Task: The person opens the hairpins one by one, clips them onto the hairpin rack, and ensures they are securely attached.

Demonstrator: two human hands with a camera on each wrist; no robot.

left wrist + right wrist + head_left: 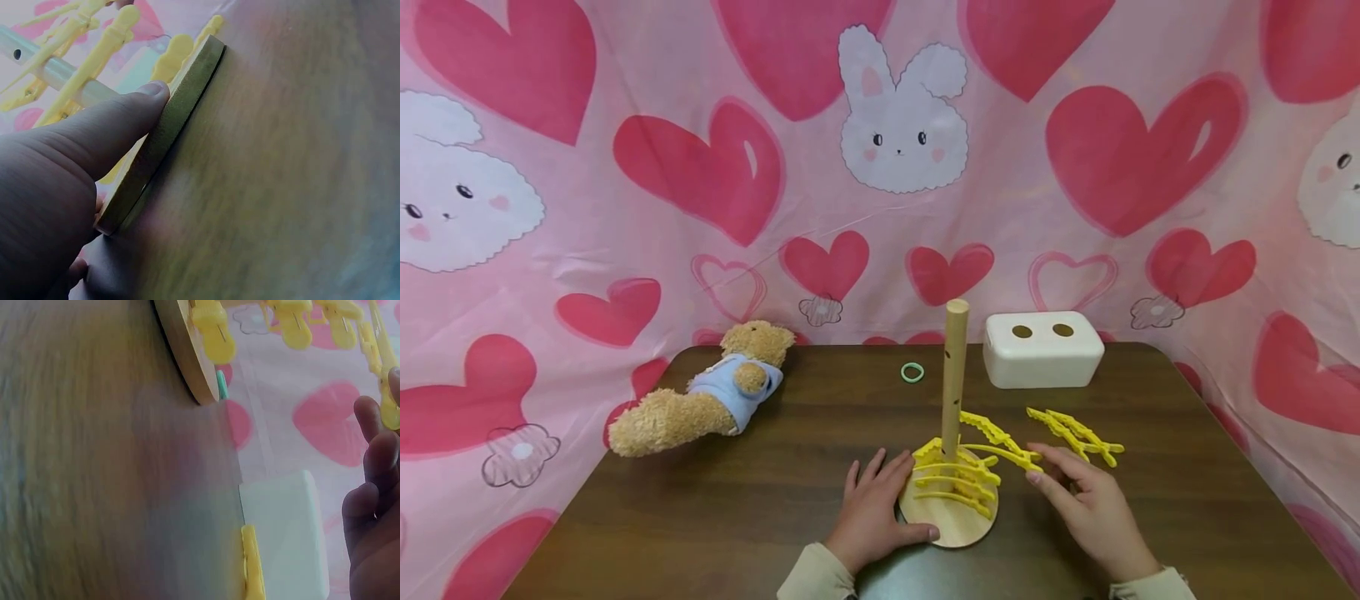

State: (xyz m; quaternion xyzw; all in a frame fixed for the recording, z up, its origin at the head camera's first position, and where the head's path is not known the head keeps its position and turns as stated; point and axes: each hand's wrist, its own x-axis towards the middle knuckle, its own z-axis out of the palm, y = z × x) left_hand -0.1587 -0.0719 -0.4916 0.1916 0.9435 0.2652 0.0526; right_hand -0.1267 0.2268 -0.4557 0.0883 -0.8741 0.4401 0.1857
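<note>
R fingers (1069, 462) pinching ylw clip (1019, 456), L fingers (893, 478) spread @ wood base (955, 531); white box (1043, 369), contents hidden

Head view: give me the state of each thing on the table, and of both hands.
Stand: upright on the table.
Stand clips: fixed low on the stand.
Held clip: spread open.
Loose clip: lying down; possibly two, unclear.
Left hand: resting against the base.
Right hand: pinching the held clip.
Bear: lying down, dressed.
Ring: lying flat.
Box: standing near the far edge.
</note>
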